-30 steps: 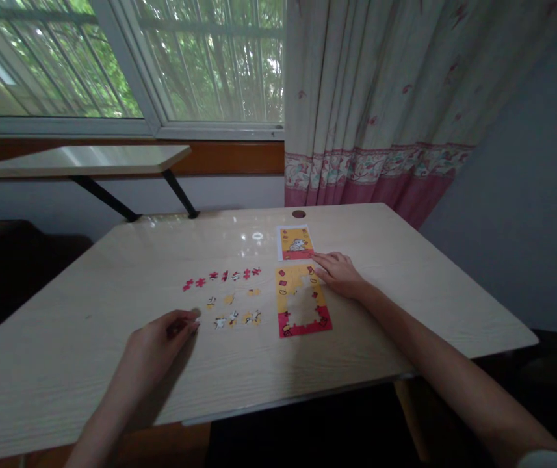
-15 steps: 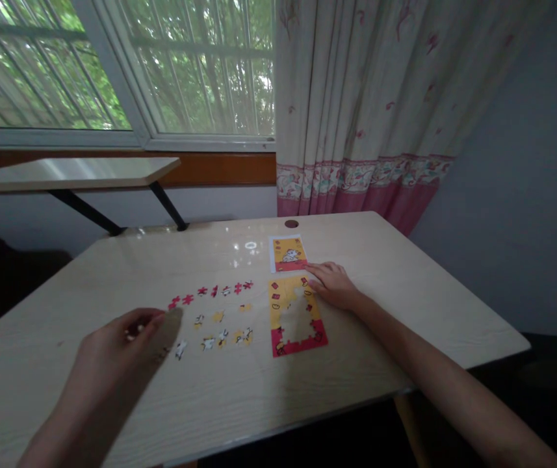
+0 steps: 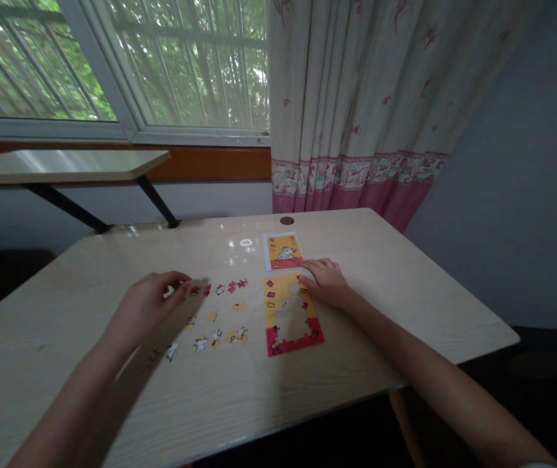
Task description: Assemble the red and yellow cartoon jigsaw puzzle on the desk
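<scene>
A partly assembled jigsaw puzzle (image 3: 271,318) lies on the table, with a yellow and red border and a bare gap in its middle. Just beyond it is a picture card (image 3: 283,250) showing a white spotted dog on yellow and red. My right hand (image 3: 327,283) rests flat with fingers stretched, touching the right edges of both. Over the left end of the row of red puzzle pieces (image 3: 232,286) is my left hand (image 3: 154,302), thumb and forefinger brought together; whatever lies between the tips is hidden. Yellow and white puzzle pieces (image 3: 201,343) lie in rows nearer me.
The pale wooden table (image 3: 405,292) has a round dark cable hole (image 3: 286,221) near its back edge. At the back left a raised shelf (image 3: 64,166) stands on black supports. A curtain (image 3: 346,117) and a barred window (image 3: 190,65) are behind.
My left hand has moved forward and slightly right, from beside the pieces to above the left end of the red row. The right hand stays in place; the view has shifted slightly.
</scene>
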The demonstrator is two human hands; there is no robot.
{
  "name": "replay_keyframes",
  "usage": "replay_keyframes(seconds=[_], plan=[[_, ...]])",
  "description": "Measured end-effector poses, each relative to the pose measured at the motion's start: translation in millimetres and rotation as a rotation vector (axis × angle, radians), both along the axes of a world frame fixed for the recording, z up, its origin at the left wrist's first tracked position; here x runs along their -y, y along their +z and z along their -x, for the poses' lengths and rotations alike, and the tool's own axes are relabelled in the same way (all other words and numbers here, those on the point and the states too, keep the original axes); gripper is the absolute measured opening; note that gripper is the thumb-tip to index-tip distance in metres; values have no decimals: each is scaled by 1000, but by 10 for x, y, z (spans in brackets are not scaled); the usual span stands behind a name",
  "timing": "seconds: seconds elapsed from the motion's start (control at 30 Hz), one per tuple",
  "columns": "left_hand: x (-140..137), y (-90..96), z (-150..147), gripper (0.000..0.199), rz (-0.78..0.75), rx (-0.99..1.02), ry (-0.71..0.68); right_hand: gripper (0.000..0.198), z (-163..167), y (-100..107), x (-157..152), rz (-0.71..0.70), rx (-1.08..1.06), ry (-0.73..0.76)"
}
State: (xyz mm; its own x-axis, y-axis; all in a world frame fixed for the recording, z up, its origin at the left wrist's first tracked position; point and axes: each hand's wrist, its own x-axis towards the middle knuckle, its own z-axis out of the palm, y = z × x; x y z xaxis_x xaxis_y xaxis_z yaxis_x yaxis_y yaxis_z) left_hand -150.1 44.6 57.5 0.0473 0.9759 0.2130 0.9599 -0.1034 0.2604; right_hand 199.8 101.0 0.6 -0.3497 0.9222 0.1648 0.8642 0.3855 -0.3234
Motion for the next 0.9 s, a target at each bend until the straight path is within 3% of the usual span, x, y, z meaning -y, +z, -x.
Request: replay_keyframes(seconds=[0.13,0.37,0.7,0.9], plan=[[-59,-79,-340,32,81,62,-235,46,54,-11,2,0,-25,-56],[3,-129,-803,26,58,-2,-590,50,67,-31,6,-24,-29,-83],[156,-355,-888,30,-44,-87,-680,50,55,-63,-8,-38,6,-84],[202,-385,-928,28,-29,-104,-685,49,37,-54,-2,-33,-28,-67]])
